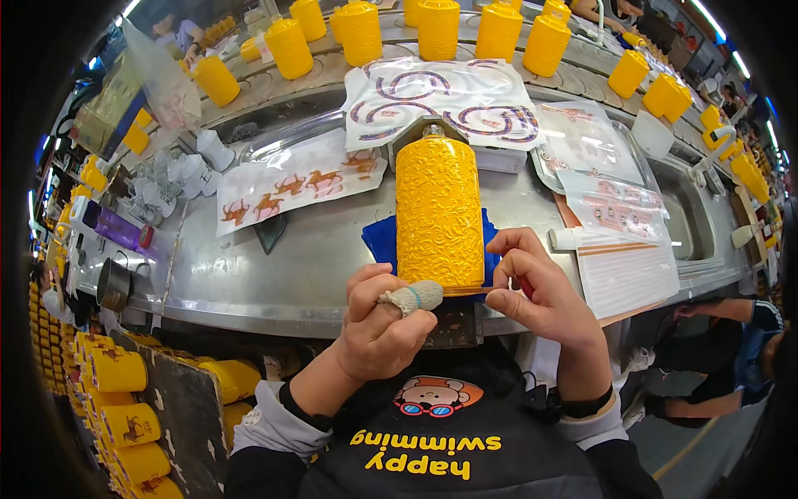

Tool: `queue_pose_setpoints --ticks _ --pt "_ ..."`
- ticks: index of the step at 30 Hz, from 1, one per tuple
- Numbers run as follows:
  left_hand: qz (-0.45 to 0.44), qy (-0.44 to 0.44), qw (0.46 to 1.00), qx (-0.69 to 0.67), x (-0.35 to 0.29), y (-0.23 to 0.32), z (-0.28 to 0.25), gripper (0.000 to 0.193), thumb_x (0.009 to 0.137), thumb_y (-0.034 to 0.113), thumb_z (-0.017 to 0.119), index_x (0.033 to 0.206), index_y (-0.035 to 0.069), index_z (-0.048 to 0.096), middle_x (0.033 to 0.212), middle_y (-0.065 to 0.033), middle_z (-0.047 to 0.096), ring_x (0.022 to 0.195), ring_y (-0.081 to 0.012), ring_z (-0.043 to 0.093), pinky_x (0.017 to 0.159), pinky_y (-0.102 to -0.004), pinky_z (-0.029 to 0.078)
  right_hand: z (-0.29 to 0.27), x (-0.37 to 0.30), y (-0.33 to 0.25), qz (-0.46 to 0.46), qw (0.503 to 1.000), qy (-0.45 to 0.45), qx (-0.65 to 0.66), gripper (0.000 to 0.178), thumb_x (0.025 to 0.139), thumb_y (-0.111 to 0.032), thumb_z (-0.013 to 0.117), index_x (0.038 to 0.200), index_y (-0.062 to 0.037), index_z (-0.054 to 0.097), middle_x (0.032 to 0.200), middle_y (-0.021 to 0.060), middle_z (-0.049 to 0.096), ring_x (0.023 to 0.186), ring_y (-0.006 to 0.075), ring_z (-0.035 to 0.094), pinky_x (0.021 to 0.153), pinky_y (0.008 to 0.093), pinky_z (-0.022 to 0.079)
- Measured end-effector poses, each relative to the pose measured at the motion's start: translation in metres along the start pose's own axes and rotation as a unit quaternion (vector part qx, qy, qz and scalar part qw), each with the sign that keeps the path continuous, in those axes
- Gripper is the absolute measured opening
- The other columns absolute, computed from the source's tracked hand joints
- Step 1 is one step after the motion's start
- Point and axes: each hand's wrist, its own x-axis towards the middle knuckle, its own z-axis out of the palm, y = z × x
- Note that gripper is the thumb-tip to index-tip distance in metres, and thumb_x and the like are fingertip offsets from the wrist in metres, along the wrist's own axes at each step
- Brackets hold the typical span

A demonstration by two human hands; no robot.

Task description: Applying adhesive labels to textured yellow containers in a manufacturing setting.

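A yellow bottle (439, 208) with raised scrollwork lies on its side in front of me, its neck pointing away and its base toward me. Along the base edge runs a thin orange-brown strip (465, 291). My right hand (536, 287) pinches the strip's right end between thumb and finger. At the base's left corner, my left hand (382, 320) is closed, with a cloth-wrapped digit (413, 298) pressed against the edge. What its curled fingers hold, if anything, is hidden. Blue cloth (381, 239) shows under the bottle.
Printed decal sheets lie beyond the bottle (440, 100), to its left (299, 183) and right (615, 208). A sheet with brown strips (628, 279) is near a sink (686, 216). Yellow bottles (438, 29) line the far conveyor; more are stacked lower left (125, 370). A co-worker (748, 349) is at right.
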Motion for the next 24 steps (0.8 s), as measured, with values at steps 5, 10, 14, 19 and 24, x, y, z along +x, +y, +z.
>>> queue_pose_setpoints --ticks 5,10,14,19,24 --pt "0.043 -0.008 0.999 0.015 0.01 -0.003 -0.001 0.024 0.069 0.01 0.068 0.091 0.016 0.06 0.084 -0.0006 0.063 0.095 -0.0227 0.051 0.087 -0.0434 0.046 -0.003 -0.003 0.006 0.028 0.999 0.006 0.033 0.02 0.086 -0.019 0.071 0.082 -0.0054 0.056 0.112 0.0122 0.046 0.106 0.0227 0.046 0.09 0.0308 0.038" --pt "0.072 -0.047 0.996 0.017 0.021 -0.003 -0.003 0.023 0.069 0.013 0.068 0.09 0.017 0.06 0.083 0.001 0.062 0.096 -0.0214 0.05 0.083 -0.0399 0.044 -0.003 -0.004 0.007 0.028 0.999 0.013 0.031 0.021 0.087 -0.02 0.07 0.082 -0.0055 0.055 0.11 0.0112 0.046 0.106 0.0219 0.046 0.09 0.0311 0.038" --pt "0.099 -0.073 0.992 0.016 0.024 -0.003 0.002 0.022 0.069 0.014 0.069 0.089 0.017 0.061 0.08 0.0003 0.061 0.094 -0.0222 0.049 0.079 -0.0395 0.043 -0.002 -0.004 0.008 0.029 0.999 0.015 0.038 0.021 0.088 -0.02 0.07 0.083 -0.0057 0.055 0.109 0.0108 0.047 0.104 0.0211 0.047 0.089 0.0306 0.039" --pt "0.047 -0.031 0.998 -0.006 0.009 -0.007 0.0 0.022 0.069 0.013 0.068 0.09 0.016 0.061 0.08 -0.0021 0.061 0.093 -0.0239 0.049 0.079 -0.0397 0.043 -0.007 -0.007 0.008 0.019 0.999 0.024 0.035 0.021 0.09 -0.02 0.068 0.082 -0.006 0.054 0.108 0.0086 0.047 0.099 0.0185 0.047 0.084 0.0283 0.04" --pt "0.062 -0.044 0.997 0.011 0.017 -0.006 -0.001 0.023 0.07 0.013 0.068 0.091 0.016 0.06 0.081 -0.0014 0.061 0.093 -0.0232 0.05 0.078 -0.0384 0.042 -0.01 -0.009 0.009 0.031 0.998 0.026 0.052 0.02 0.091 -0.02 0.067 0.082 -0.0065 0.055 0.106 0.0066 0.047 0.093 0.0144 0.046 0.076 0.0246 0.039"
